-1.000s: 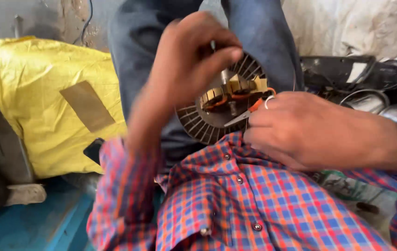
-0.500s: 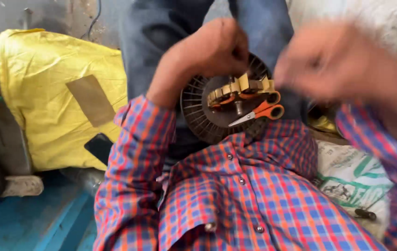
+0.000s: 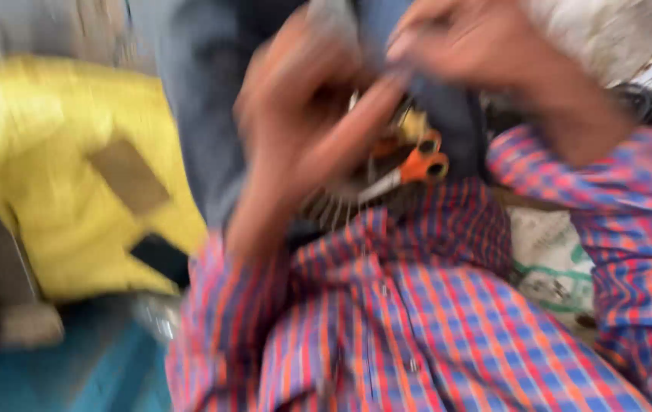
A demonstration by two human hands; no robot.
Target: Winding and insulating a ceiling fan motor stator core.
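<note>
The frame is strongly blurred. A dark round motor stator (image 3: 341, 204) with copper windings lies on my lap against my blue trousers. My left hand (image 3: 303, 114) covers its upper part and seems closed on its rim. Scissors with orange handles (image 3: 423, 164) rest on the stator, blades pointing left. My right hand (image 3: 478, 49) is lifted above and to the right of the stator, apart from the scissors, and blur hides its fingers. My checked red and blue shirt (image 3: 417, 305) fills the foreground.
A yellow sack (image 3: 74, 191) with a brown patch lies at the left, a dark flat object (image 3: 159, 258) by its lower edge. A blue surface (image 3: 97, 366) shows at the bottom left. A white printed bag (image 3: 555, 263) sits at the right, with dark clutter behind it.
My right hand has let go of the scissors and risen to the upper right. The scissors now lie on the stator. The camera has swung, and the picture is blurred.
</note>
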